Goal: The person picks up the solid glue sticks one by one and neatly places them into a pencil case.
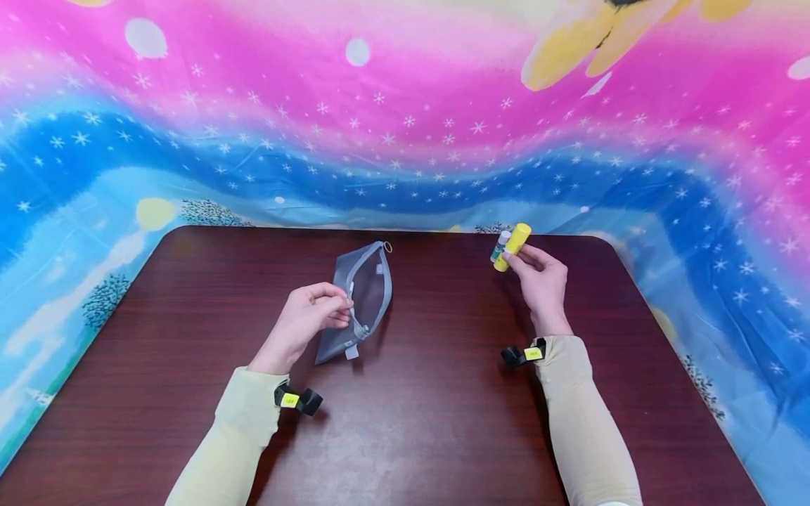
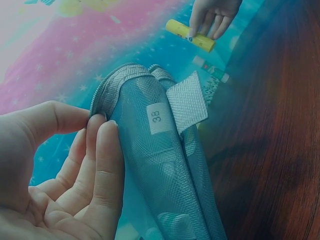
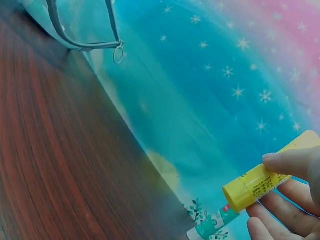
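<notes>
My left hand (image 1: 308, 316) pinches the near-left rim of a grey mesh zip pouch (image 1: 332, 330), whose mouth gapes toward the right. In the left wrist view, thumb and fingers meet on the zip edge of the pouch (image 2: 150, 165), beside a label reading 38. Over the far right of the table, my right hand (image 1: 544, 281) grips a yellow glue stick (image 1: 514, 246) between thumb and fingers, tilted. Just left of it is a smaller white and green glue stick (image 1: 499, 247), partly hidden behind the yellow one in the right wrist view; the frames do not show clearly what supports it.
A dark reddish wooden table (image 1: 405, 436) with rounded far corners lies under both hands. Behind it and along its sides hangs a pink and blue patterned cloth (image 1: 405, 161). A metal ring (image 1: 388, 247) hangs at the pouch's far end. Each wrist wears a black camera (image 1: 309, 402).
</notes>
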Available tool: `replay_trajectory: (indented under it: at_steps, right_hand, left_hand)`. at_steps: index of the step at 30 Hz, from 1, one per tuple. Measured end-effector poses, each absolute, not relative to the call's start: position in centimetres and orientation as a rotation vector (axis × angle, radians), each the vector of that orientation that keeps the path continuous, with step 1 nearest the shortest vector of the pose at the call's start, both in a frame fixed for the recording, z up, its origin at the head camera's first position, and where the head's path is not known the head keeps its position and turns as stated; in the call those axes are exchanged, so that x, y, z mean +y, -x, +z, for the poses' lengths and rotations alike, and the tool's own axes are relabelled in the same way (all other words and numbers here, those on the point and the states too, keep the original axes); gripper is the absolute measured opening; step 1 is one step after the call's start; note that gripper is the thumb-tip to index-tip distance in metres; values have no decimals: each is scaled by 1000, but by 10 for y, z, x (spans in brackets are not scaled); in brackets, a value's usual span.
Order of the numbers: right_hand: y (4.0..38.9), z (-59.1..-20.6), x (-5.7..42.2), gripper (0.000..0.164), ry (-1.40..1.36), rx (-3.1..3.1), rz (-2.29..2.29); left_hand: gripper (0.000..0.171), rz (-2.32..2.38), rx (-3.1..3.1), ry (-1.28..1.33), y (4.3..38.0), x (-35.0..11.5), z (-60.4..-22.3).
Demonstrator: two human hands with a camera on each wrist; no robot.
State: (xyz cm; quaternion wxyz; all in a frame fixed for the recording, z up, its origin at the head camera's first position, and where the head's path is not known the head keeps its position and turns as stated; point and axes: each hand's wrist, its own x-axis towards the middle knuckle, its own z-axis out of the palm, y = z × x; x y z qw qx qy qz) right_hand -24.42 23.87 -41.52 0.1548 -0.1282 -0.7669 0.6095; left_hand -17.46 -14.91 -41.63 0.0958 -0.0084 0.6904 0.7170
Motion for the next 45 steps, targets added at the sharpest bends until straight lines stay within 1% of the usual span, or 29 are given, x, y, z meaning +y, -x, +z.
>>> replay_trajectory:
  at_steps: [23, 34, 45]
  right_hand:
    - [237, -401, 224, 42, 257, -2183, 1757]
    - [230, -394, 209, 43, 183, -2175, 1850]
    - [229, -393, 191, 43, 61, -2173, 1953]
  left_hand:
    - [22, 2058, 2122, -18, 171, -142, -417]
    - [22, 2083, 2099, 12, 169, -139, -421]
    - [24, 2088, 2098, 3, 168, -141, -421]
